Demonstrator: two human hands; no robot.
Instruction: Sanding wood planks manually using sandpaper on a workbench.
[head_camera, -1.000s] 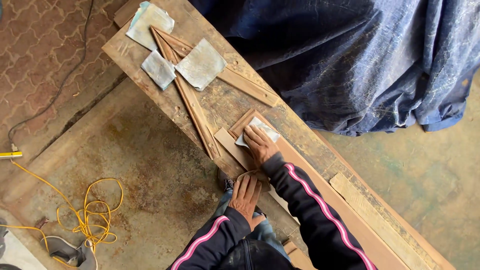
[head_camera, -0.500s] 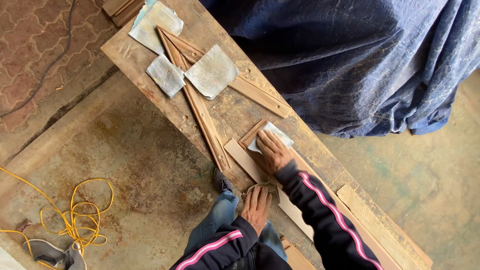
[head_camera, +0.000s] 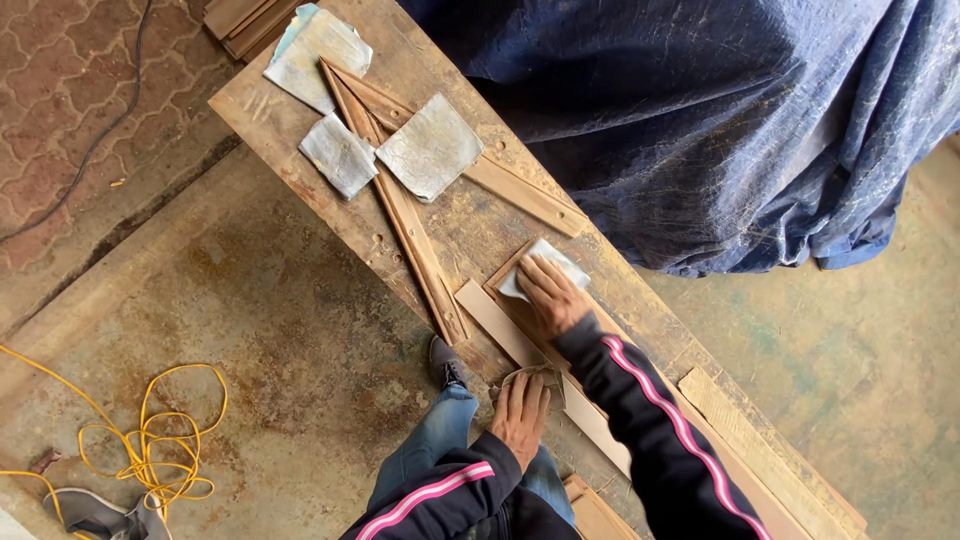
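**Sanding a wood strip on the workbench**

On the long wooden workbench (head_camera: 300, 120), toward its middle, the right hand (head_camera: 552, 297) lies flat, fingers spread a little, pressing a pale sheet of sandpaper (head_camera: 543, 262) onto the end of a reddish wood strip (head_camera: 505, 272). Nearer the bench's front edge, the left hand (head_camera: 522, 412) rests open, palm down, on a crumpled scrap (head_camera: 530, 374) that lies over a lighter board (head_camera: 497, 322). By the look of it, sanding is under way at the strip's end only; how much of its length is done cannot be told. Toward the bench's far end lie three more sandpaper sheets (head_camera: 430, 146) on crossed mouldings (head_camera: 400, 215), untouched. Beyond the bench hangs a blue tarpaulin (head_camera: 720, 120).
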